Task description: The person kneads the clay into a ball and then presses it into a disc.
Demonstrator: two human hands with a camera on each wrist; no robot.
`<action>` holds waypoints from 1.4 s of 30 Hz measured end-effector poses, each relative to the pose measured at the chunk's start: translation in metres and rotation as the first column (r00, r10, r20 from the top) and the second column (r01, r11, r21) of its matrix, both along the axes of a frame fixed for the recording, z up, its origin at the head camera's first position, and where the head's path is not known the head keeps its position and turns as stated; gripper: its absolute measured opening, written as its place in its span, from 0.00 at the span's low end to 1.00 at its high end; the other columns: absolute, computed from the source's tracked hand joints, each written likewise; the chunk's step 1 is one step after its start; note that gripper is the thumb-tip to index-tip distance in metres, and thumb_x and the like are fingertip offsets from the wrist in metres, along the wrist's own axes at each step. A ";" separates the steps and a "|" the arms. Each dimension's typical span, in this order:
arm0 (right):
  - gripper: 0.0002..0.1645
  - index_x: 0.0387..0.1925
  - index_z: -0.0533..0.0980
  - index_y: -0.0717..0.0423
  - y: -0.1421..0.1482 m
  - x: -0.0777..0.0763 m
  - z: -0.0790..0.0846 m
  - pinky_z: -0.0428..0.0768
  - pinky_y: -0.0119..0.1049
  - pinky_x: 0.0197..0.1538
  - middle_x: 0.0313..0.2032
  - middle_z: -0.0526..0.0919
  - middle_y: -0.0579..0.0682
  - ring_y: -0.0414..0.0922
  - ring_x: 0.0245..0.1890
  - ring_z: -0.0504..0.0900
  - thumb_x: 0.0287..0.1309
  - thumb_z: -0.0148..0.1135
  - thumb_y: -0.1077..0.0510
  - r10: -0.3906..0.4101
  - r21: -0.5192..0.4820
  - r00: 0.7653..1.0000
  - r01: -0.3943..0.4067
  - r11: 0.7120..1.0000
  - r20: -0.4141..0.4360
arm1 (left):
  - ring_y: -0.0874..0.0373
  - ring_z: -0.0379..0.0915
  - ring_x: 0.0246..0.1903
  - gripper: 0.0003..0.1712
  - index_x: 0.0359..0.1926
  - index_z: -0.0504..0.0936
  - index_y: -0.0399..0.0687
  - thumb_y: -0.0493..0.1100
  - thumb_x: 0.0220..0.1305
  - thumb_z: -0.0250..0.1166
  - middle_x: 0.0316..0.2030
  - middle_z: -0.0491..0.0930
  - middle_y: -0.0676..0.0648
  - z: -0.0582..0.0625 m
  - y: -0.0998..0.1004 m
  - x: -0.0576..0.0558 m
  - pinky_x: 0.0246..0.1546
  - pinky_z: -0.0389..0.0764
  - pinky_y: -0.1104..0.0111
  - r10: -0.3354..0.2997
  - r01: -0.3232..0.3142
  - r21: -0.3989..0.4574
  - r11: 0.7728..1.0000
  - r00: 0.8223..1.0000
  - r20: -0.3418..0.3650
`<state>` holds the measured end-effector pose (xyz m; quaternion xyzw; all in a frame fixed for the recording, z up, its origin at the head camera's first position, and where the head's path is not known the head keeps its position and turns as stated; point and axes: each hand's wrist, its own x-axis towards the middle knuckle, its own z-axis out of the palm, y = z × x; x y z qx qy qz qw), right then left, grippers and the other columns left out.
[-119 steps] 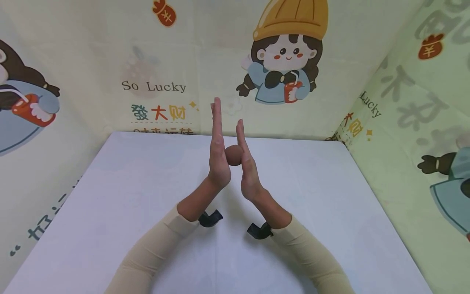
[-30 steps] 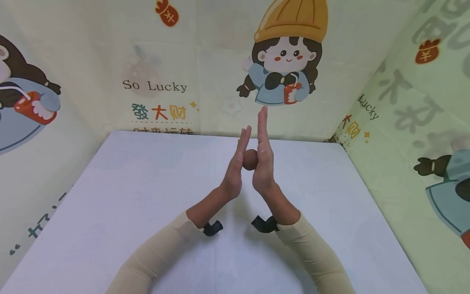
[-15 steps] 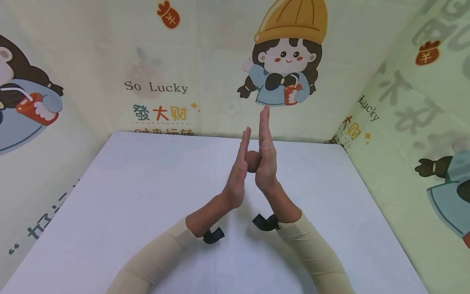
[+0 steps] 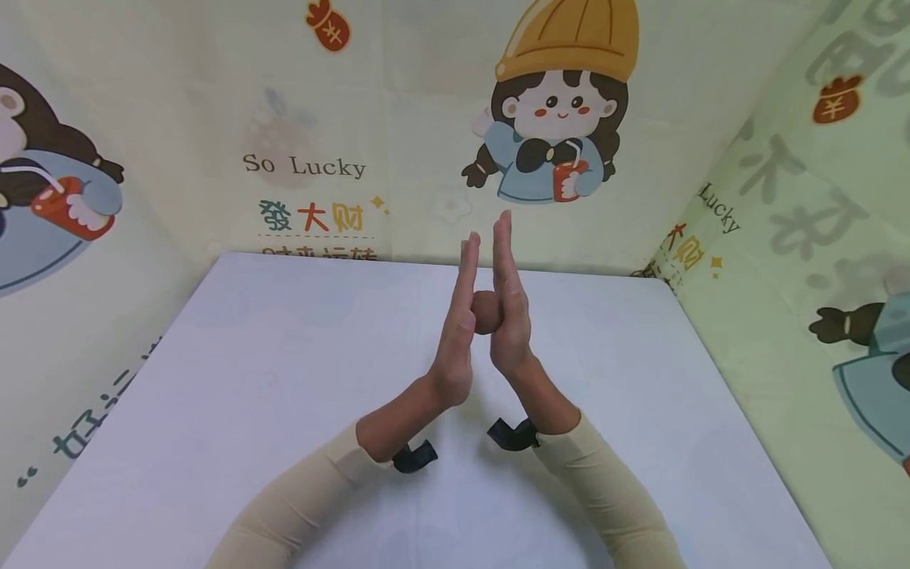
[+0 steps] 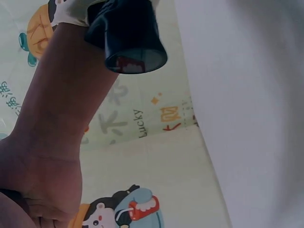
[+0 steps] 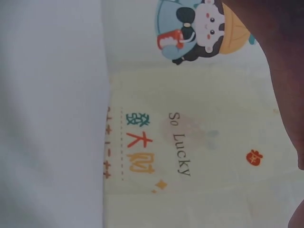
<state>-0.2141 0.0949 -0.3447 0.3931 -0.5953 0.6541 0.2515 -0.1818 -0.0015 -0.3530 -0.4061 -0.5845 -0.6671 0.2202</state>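
Observation:
A small brown ball (image 4: pixel 486 312) is held between two flat palms above the table in the head view. My left hand (image 4: pixel 455 340) presses it from the left, fingers straight and pointing away. From the right, the straight-fingered right hand (image 4: pixel 510 320) presses against the same ball, its fingertips reaching slightly farther than the left ones. In the left wrist view a forearm and the heel of a hand (image 5: pixel 42 183) fill the left side. Only part of a hand and arm (image 6: pixel 285 71) shows along the edge of the right wrist view; the ball is hidden in both.
Below the hands lies a white table (image 4: pixel 284 340). Walls of printed cloth (image 4: pixel 419 118) stand behind it and on both sides. Dark curved mounts sit at both cuffs, one by the left wrist (image 4: pixel 415 457) and one by the right (image 4: pixel 513 435).
Over four seconds both hands and the ball have shifted right. The left hand, ahead at first, slid back, then forward again in the last half second while the right eased back slightly.

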 end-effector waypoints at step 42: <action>0.58 0.82 0.39 0.69 -0.024 0.021 -0.029 0.39 0.56 0.80 0.84 0.35 0.59 0.57 0.83 0.37 0.77 0.24 0.25 -0.052 0.206 0.999 0.049 0.977 0.012 | 0.56 0.31 0.82 0.40 0.82 0.45 0.32 0.47 0.77 0.31 0.83 0.46 0.39 0.026 -0.030 -0.041 0.79 0.35 0.58 0.236 -0.246 0.179 0.953 0.969 0.076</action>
